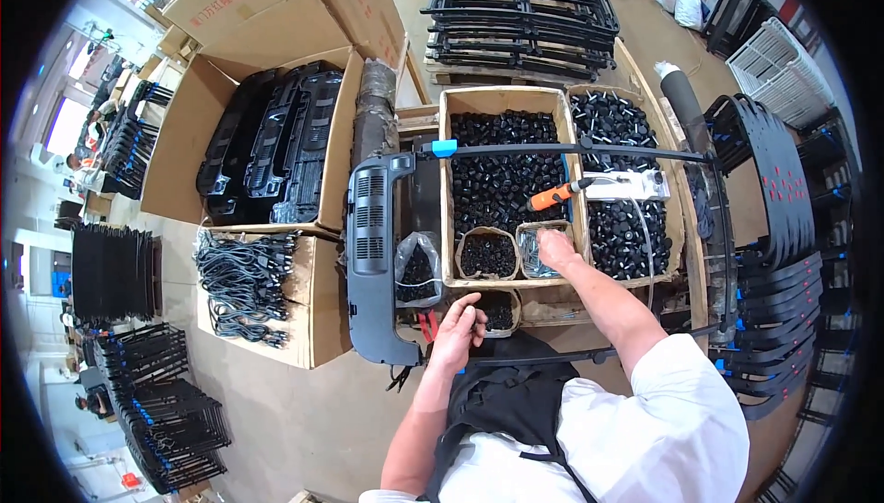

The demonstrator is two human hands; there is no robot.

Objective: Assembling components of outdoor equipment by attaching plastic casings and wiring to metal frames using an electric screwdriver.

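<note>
My right hand (555, 251) reaches into a small open box of silver screws (531, 254), its fingers bunched downward. What lies between those fingertips is hidden. To the left, my left hand (455, 332) is curled closed around something small and dark that I cannot make out. It hovers beside the lower bar of a long black frame (589, 356), which has a grey vented housing (371, 254) at its left end. This frame lies across large boxes of black round caps (506, 172) and black knobs with studs (615, 130). An orange power screwdriver (552, 196) rests on top, above my right hand.
Small bags of dark fasteners (488, 254) sit near my hands. Left stand a carton of black housings (272, 144) and a box of bundled cables (244, 282). Stacked black frames (520, 15) lie behind; more curved frames (773, 319) stand right. A padded rail (376, 107) borders the boxes.
</note>
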